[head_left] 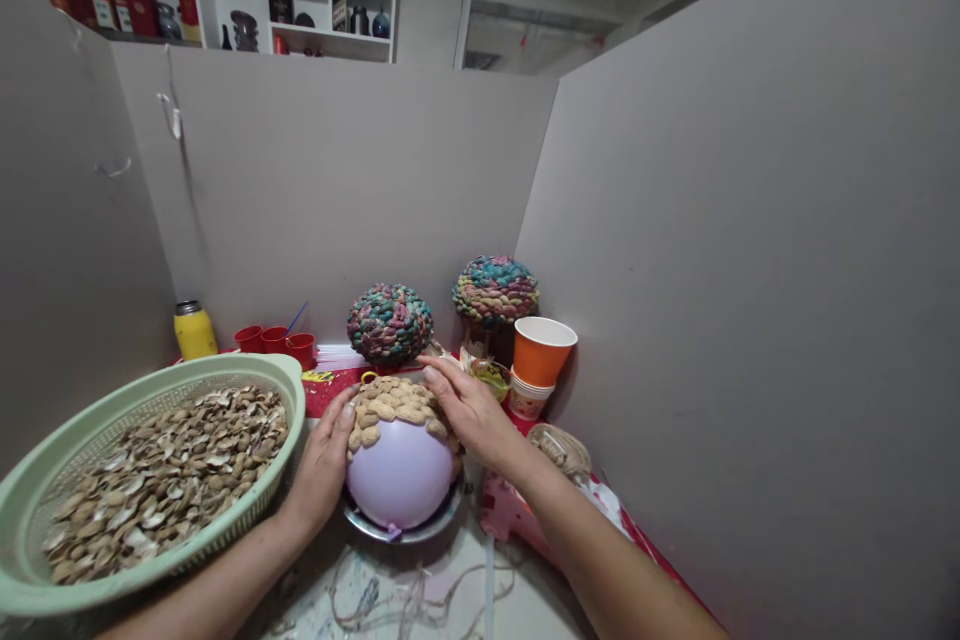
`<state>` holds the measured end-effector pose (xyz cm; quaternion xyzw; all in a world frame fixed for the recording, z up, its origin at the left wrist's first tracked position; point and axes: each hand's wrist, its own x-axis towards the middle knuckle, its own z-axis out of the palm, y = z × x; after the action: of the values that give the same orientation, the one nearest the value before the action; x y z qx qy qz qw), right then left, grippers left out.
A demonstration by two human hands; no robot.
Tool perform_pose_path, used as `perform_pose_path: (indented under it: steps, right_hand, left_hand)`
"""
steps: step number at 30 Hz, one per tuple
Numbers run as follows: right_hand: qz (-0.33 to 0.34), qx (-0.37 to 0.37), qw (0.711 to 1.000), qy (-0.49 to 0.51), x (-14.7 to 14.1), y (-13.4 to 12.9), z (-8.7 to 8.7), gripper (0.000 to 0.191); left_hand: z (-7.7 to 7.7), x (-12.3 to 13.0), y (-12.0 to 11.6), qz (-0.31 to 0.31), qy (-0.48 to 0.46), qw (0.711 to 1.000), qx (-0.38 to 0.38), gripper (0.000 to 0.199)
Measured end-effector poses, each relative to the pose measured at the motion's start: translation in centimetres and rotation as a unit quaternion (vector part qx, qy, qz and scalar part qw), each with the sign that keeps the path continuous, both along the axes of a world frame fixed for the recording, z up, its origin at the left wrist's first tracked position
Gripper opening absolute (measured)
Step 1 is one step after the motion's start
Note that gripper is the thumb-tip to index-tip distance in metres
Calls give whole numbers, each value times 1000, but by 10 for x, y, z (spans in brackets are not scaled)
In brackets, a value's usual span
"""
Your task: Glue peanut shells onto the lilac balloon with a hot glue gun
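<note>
A lilac balloon (pixel 397 478) rests in a shallow metal bowl (pixel 390 533), its knot towards me. Peanut shells (pixel 397 401) cover its upper part in overlapping rows; the lower front is bare. My left hand (pixel 324 460) cups the balloon's left side, fingers along the edge of the shells. From the right, my right hand (pixel 471 412) lies over the upper right of the shell layer with its fingers stretched out. Between them both hands hold the balloon. The far side of it is hidden.
Left stands a green basket (pixel 296 400) of loose peanut shells. Behind are a yellow bottle (pixel 195 332), red cups (pixel 301 350) and two colourful shell-covered balls (pixel 390 323) (pixel 495 290). Stacked paper cups (pixel 541 352) and a twine roll (pixel 560 450) are at right. Grey partitions (pixel 735 270) enclose the table.
</note>
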<state>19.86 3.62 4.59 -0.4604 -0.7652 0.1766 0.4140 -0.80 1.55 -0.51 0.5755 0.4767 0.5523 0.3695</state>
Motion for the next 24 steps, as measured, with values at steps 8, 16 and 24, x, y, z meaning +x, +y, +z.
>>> perform_pose_path:
  steps: [8,16,24]
  right_hand:
    - [-18,-25,996,-83,19,3,13,42]
    - [-59,-137,941,-304,69,-32,12,26]
    - [-93,-174,893,-405,77,-75,-37,16]
  left_hand:
    - [-8,0,-2,17,6,1000,5,57]
    - [-17,-2,4,12,5,1000,9,62]
    - [-24,-3,7,9,-9,1000,25,61]
